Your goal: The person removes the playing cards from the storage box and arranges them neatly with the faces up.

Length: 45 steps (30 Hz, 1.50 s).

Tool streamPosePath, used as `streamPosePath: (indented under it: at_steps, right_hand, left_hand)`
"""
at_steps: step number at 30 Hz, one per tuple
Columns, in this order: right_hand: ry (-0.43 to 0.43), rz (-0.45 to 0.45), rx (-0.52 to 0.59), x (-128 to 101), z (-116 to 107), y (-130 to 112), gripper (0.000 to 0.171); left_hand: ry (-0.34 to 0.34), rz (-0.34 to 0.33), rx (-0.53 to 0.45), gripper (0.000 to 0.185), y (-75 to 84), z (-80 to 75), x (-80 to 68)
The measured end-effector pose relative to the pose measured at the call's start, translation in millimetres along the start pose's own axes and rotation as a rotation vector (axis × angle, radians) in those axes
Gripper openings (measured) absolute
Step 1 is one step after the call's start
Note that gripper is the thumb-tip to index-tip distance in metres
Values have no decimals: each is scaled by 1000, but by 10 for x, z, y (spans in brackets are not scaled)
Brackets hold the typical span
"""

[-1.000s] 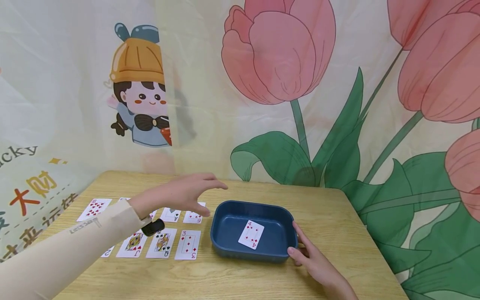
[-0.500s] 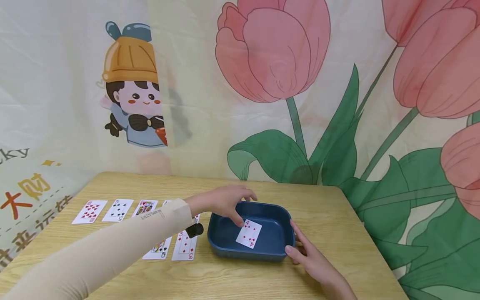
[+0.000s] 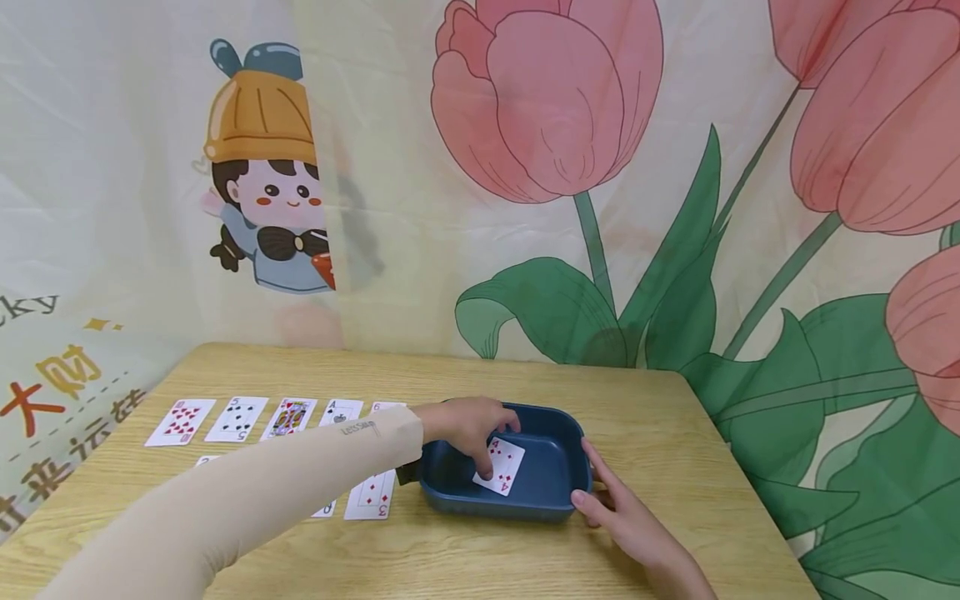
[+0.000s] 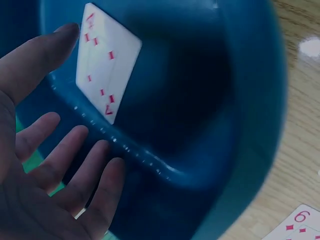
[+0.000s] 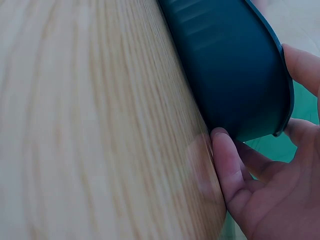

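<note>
Your left hand point(image 3: 467, 425) reaches down into the tray point(image 3: 558, 500), fingers spread loose, fingertips on the card point(image 3: 501, 467) lying inside. Your right hand point(image 3: 626, 521) rests open against the tray's right wall.

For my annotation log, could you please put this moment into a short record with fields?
left hand: reaches into the tray, fingers at the four of diamonds
right hand: rests against the tray's right wall
four of diamonds: face up on the tray floor
tray: dark blue, on the wooden table
other cards: laid face up in rows left of the tray
</note>
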State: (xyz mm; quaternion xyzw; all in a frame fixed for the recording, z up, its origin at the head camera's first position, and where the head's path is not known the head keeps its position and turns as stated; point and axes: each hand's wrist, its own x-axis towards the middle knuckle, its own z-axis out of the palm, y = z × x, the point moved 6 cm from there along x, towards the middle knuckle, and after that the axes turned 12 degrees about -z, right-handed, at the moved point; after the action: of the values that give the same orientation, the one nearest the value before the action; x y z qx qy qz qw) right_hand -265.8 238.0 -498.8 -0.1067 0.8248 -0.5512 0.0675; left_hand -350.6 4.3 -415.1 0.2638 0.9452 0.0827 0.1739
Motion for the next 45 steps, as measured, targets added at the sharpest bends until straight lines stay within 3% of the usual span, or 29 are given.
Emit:
streamPosePath:
  at_steps: [18,25,45]
  right_hand:
    - [-15,-25,8,7,-18,1,78]
    - [-28,-43,12,6,-20,-20,78]
    - [-39,-66,0,5,-6,-54,78]
  left_hand:
    - [-59,-95,275,87,155,141,54]
    - [-46,-78,383,86,196,158,74]
    - [-8,-28,488,84,263,189,236]
